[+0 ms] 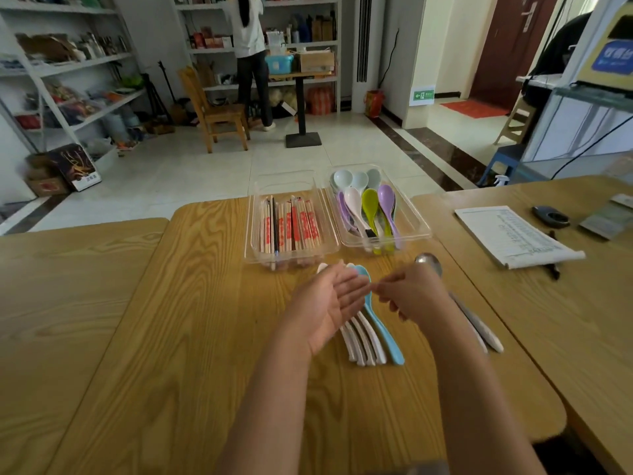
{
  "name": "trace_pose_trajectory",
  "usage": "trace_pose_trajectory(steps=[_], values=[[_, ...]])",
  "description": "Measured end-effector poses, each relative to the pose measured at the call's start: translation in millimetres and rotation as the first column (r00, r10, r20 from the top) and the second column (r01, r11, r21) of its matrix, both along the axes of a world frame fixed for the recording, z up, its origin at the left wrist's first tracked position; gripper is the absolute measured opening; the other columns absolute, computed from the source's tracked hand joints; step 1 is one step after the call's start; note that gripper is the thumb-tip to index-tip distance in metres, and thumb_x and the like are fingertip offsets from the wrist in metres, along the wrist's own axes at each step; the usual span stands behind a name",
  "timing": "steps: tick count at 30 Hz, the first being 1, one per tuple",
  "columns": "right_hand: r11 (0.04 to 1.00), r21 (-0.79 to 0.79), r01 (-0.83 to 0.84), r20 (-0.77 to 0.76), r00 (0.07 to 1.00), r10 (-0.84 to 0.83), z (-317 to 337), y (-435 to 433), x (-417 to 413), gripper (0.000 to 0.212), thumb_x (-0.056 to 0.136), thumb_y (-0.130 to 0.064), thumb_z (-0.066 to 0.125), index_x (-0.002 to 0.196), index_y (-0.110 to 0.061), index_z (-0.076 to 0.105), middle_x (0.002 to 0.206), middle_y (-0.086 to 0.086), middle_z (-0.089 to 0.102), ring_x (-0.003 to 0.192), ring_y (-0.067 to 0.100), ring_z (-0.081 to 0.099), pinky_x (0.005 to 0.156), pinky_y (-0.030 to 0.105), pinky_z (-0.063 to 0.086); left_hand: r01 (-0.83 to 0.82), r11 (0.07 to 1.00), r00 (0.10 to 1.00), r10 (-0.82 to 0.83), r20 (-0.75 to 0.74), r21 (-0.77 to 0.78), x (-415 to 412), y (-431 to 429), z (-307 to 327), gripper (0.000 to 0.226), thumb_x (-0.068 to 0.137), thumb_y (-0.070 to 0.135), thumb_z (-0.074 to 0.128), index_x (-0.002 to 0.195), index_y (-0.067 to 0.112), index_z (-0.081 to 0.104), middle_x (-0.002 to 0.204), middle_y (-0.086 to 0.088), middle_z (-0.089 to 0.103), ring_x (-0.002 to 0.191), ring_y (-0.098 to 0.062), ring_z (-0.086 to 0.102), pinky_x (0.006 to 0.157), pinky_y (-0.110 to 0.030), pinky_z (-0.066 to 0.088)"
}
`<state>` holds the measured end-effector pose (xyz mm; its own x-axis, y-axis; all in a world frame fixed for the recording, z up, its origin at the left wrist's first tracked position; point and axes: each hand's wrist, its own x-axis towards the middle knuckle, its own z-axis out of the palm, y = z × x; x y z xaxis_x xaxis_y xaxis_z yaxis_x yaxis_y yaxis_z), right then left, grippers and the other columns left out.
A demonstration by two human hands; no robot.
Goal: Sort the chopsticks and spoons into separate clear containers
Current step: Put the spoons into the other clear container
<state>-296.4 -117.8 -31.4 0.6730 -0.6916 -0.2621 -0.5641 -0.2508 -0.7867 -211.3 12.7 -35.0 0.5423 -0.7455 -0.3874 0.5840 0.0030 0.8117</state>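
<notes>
The left hand's fingers [352,286] lie straight and released, palm turned up and to the right, holding nothing. The right hand's fingers [394,303] are curled inward with their tips almost meeting the left fingertips; the back of the hand faces the camera, so I cannot tell whether they pinch anything. The left hand [329,303] hangs over the bowl ends of a row of white spoons [359,344] lying side by side on the table [171,320], with a light blue spoon [383,334] at the row's right edge. The right hand [414,293] covers part of a metal spoon [428,262], whose bowl shows just beyond the knuckles; pale grey handles [479,327] run out from under the wrist toward the table's right edge. Farther back, at the far edge of the table, two clear containers stand touching side by side: the left container [253,241] holds chopsticks [291,224] in red-printed wrappers, and the right container [418,228] holds spoons [370,210] in white, purple, green and pale blue. On the neighbouring table to the right lies a stack of printed papers [513,234]. In the room behind, a person [250,46] stands facing shelves beside a wooden chair [215,108].
</notes>
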Motion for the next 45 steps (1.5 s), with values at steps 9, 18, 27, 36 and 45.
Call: trace_pose_trajectory(steps=[9,18,27,36,45], values=[[0.989,-0.142,-0.040,-0.154,0.988,0.017,-25.3,12.0,-12.0,0.013,0.086,-0.016,0.073,0.090,-0.004,0.073,0.073,0.008,0.066,0.057,0.014,0.056,0.051,0.026,0.046,-0.033,0.997,0.999,0.032,0.023,0.074,-17.2,9.8,-3.4,0.054,0.104,0.038,0.042,0.139,-0.003,0.048,0.130,-0.018,0.063,0.117,-0.024,0.063,0.094,-0.030,0.053],[0.973,-0.231,-0.007,-0.236,0.971,-0.049,-48.2,13.6,2.2,0.010,0.086,-0.017,0.068,0.094,-0.010,0.067,0.080,0.004,0.063,0.069,0.015,0.060,0.055,0.026,0.049,-0.044,0.992,0.999,0.040,0.032,0.115,-19.0,7.2,-6.3,0.057,0.103,0.041,0.043,0.140,-0.002,0.048,0.131,-0.018,0.062,0.118,-0.024,0.062,0.091,-0.029,0.054],[0.978,-0.209,-0.001,-0.287,0.956,-0.060,-43.7,7.9,0.8,0.011,0.089,-0.016,0.065,0.097,-0.008,0.065,0.081,0.006,0.062,0.070,0.017,0.061,0.051,0.023,0.044,-0.018,0.993,0.999,0.015,0.030,0.117,-18.4,1.2,-10.7,0.052,0.104,0.036,0.043,0.140,-0.002,0.048,0.132,-0.018,0.062,0.119,-0.024,0.062,0.097,-0.032,0.052],[0.997,-0.041,0.071,0.062,0.996,-0.068,20.3,-29.5,-11.4,0.006,0.086,-0.012,0.072,0.082,-0.008,0.071,0.066,0.007,0.063,0.056,0.016,0.054,0.055,0.029,0.045,0.033,0.998,0.993,-0.028,0.111,-0.045,11.8,-15.0,28.1,0.050,0.105,0.033,0.038,0.140,-0.001,0.045,0.137,-0.018,0.058,0.125,-0.026,0.058,0.109,-0.039,0.044],[0.960,-0.268,0.083,-0.047,0.994,-0.099,37.7,-125.8,111.7,0.028,0.084,-0.022,0.074,0.096,0.002,0.070,0.067,0.012,0.063,0.052,0.020,0.056,0.060,0.033,0.052,-0.033,0.998,0.991,0.025,0.132,0.060,91.2,-104.6,42.8,0.049,0.106,0.032,0.040,0.136,-0.005,0.048,0.128,-0.021,0.061,0.118,-0.028,0.060,0.094,-0.033,0.051]])
